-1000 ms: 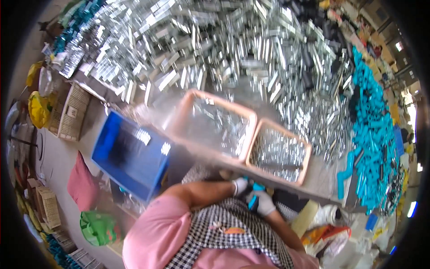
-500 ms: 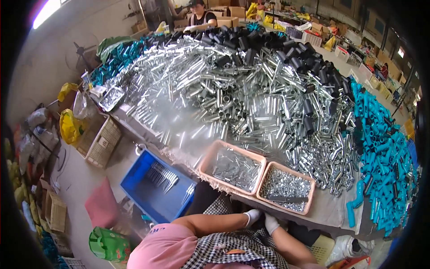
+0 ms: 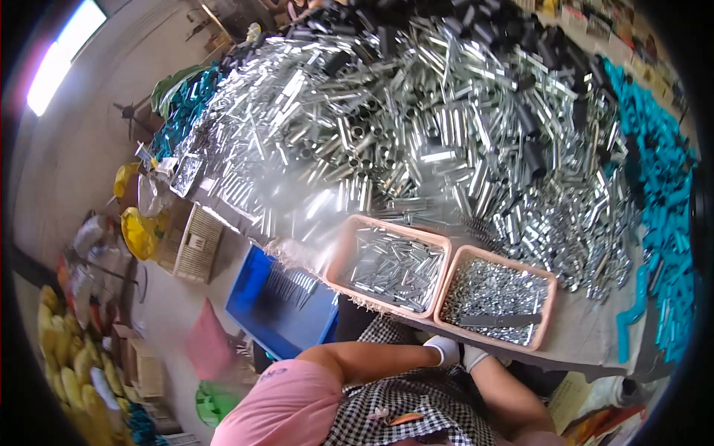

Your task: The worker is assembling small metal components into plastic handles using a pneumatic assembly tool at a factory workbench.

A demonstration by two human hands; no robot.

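Observation:
My left hand (image 3: pixel 446 351) and my right hand (image 3: pixel 474 358) are close together at the table's front edge, white coverings at both wrists. Their fingers are hidden, so I cannot make out whether they hold anything. Just beyond them is a pink tray (image 3: pixel 445 315) full of small shiny metal pieces, a dark flat bar (image 3: pixel 500 320) lying across it. Beside it on the left, another pink tray (image 3: pixel 336 276) contains short metal pins. To the left of my lap, a blue crate (image 3: pixel 297 332) has a row of slim metal parts inside.
A large heap of metal tubes (image 3: pixel 372 141) covers the table, with black sleeves (image 3: pixel 532 160) among and behind them. Teal pipe fittings (image 3: pixel 666 201) are piled at the right. A cream basket (image 3: pixel 199 245) and yellow bags (image 3: pixel 141 232) are at the left.
The view has shifted, so the table heap looks nearer and the person across the table is mostly cut off. My hands stay together near the table edge.

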